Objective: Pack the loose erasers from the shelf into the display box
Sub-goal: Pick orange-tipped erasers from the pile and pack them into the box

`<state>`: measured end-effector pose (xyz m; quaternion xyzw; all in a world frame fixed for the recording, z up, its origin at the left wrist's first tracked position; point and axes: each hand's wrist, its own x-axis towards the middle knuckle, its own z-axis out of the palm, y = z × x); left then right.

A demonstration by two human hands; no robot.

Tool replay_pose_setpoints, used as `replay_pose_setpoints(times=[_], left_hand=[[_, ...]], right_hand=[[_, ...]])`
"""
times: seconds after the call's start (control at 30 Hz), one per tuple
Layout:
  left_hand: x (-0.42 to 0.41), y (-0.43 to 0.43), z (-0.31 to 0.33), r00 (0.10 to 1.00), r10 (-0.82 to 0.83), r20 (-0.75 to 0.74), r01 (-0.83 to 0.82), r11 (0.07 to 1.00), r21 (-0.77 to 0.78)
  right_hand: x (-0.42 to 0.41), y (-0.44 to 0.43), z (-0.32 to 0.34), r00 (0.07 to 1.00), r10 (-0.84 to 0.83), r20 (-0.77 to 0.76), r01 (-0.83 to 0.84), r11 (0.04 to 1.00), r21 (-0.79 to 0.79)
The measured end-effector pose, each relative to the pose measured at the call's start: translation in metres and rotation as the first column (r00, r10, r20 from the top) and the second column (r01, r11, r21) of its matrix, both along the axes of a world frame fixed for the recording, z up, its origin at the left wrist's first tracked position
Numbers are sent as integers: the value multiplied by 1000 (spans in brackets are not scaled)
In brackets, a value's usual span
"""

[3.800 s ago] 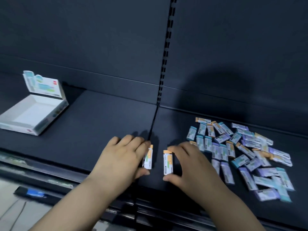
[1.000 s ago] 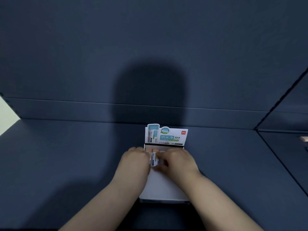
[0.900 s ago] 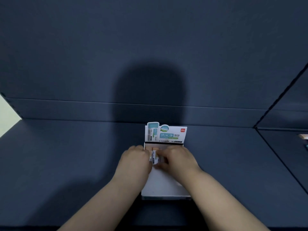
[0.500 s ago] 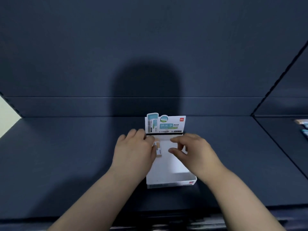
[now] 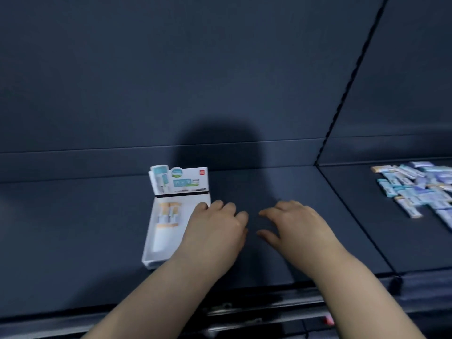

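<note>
The white display box (image 5: 156, 250) lies on the dark shelf left of centre, its printed header card (image 5: 181, 181) standing up at the back. Two orange-tipped erasers (image 5: 168, 214) sit side by side in its far end. My left hand (image 5: 217, 231) hovers over the box's right edge, fingers loosely bent, holding nothing. My right hand (image 5: 293, 223) is to the right of it above bare shelf, fingers spread and empty. A pile of loose erasers (image 5: 418, 189) in blue, purple and orange wrappers lies on the adjacent shelf section at the far right.
A slotted upright (image 5: 352, 72) divides the dark back panel, and a seam (image 5: 354, 216) runs between the two shelf sections. The shelf's front rail (image 5: 244, 311) crosses the bottom of the view.
Both hands left the two erasers in the box and drew out to the right. The view swung right, so the box now sits left and the loose pile shows.
</note>
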<state>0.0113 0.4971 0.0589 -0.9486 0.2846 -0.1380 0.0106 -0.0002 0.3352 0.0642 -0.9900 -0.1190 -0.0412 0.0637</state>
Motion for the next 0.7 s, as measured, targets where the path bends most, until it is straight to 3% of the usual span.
replay_pose_setpoints(times=[0.23,0.33,0.7], left_hand=[[-40,-124,-1,985,33,-169,-40,998,-39],[-54,-170,-8,987,69,-145,-75,997,-36],[-58,-247,-21,968,50,-244,-65,996,-55]], right_hand=[[-39,-126,-2,997,-20,-74,16,999,-44],[-54,-175,-4,995,-22,-97,17,998,-58],[-70,-262,-13,984,-114,-136,120,992,39]])
